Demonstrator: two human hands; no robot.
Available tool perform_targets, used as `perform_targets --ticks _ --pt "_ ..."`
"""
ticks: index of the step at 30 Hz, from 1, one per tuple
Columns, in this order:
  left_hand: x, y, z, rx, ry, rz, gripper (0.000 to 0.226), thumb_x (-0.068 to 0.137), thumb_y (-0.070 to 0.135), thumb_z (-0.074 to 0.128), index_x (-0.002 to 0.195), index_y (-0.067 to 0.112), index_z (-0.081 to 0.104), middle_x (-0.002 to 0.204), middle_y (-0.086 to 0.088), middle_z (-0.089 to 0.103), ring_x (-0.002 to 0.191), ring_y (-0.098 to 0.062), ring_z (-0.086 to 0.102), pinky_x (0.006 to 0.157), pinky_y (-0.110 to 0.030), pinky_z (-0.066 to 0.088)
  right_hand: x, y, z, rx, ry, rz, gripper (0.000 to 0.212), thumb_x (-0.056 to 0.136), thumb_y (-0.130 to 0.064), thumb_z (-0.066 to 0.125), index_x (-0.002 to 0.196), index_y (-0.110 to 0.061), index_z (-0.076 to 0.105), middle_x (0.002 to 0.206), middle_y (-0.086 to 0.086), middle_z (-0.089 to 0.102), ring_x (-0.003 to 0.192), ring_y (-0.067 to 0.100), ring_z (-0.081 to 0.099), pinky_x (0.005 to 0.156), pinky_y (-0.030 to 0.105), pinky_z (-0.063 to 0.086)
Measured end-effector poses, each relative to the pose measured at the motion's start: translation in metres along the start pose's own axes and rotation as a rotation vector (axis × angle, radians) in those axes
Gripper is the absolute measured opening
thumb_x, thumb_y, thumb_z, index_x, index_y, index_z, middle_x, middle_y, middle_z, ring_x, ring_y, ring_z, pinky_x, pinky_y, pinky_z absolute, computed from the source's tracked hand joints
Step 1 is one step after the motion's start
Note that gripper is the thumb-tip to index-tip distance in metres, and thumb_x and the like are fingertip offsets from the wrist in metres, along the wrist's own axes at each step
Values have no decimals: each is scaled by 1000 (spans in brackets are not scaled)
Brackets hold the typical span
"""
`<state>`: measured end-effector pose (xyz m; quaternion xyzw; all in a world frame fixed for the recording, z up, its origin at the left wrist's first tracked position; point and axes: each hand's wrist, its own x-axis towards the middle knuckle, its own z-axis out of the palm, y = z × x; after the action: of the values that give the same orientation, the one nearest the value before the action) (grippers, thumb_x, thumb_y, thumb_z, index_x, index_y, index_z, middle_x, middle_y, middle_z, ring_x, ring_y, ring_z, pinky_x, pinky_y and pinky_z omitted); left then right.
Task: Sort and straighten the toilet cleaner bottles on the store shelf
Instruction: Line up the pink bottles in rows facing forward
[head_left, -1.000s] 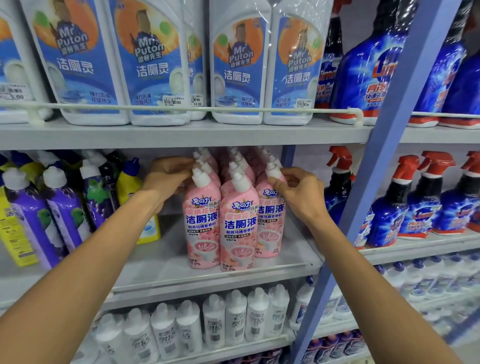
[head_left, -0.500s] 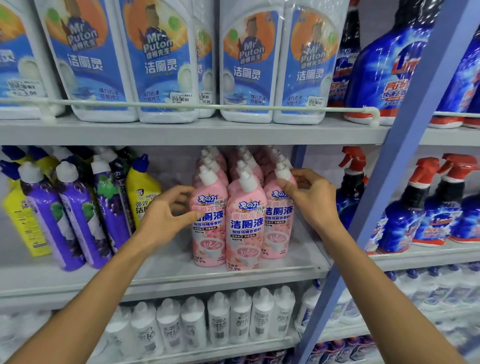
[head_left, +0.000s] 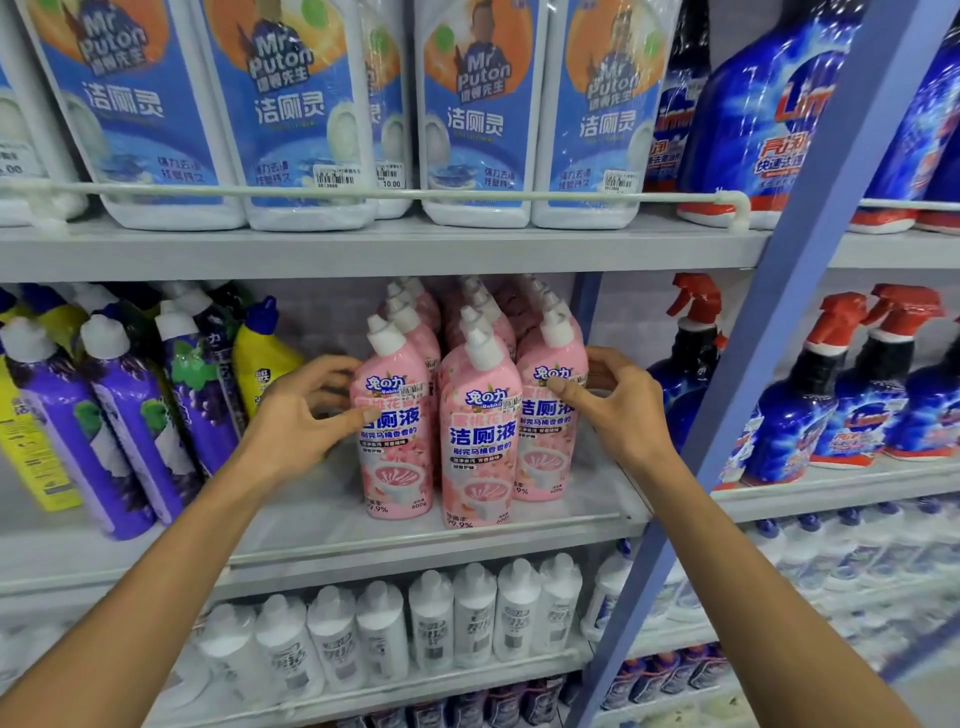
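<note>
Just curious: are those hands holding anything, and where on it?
Yes. The left hand grips the left pink bottle at its upper body, thumb on the label. The right hand grips the right pink bottle the same way.

Rear pink bottles (head_left: 422, 310) show only caps behind the front row (head_left: 480, 441); white jugs (head_left: 474, 130) cut off above

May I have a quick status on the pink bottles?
Left hand grips front-left pink bottle. Right hand grips front-right pink bottle. Middle bottle sits forward. Nothing blocking.
</note>
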<state>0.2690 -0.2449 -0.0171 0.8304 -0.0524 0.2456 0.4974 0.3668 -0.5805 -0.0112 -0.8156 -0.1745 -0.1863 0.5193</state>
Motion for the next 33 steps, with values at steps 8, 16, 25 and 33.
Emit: perform_targets --ticks 8,16,25,33 --pt "-2 -8 -7 0 22 -11 53 78 6 83 126 11 64 110 11 70 91 -7 69 83 -22 58 -1 1 -1 26 6 -8 60 80 -42 83 130 -14 67 111 -6 76 101 5 70 90 27 60" --pt "2 -13 14 32 36 29 59 77 24 84 131 14 61 116 2 71 95 -10 71 85 -25 58 0 3 -2 30 -15 -8 63 78 -48 81 130 -14 67 109 -9 76 100 4 70 90 30 61" --pt "4 -13 16 4 45 12 55 78 17 86 128 16 63 114 0 72 95 -10 71 83 -25 59 3 5 -3 55 -28 -1 60 79 -43 85 128 -13 67 109 -10 75 98 -1 69 81 14 57" --pt "2 -11 17 -47 34 -10 50 77 13 86 121 21 63 108 0 73 92 -12 71 81 -31 59 4 0 -4 60 -51 25 50 80 -36 87 120 -12 70 104 -10 75 94 0 70 72 10 54"
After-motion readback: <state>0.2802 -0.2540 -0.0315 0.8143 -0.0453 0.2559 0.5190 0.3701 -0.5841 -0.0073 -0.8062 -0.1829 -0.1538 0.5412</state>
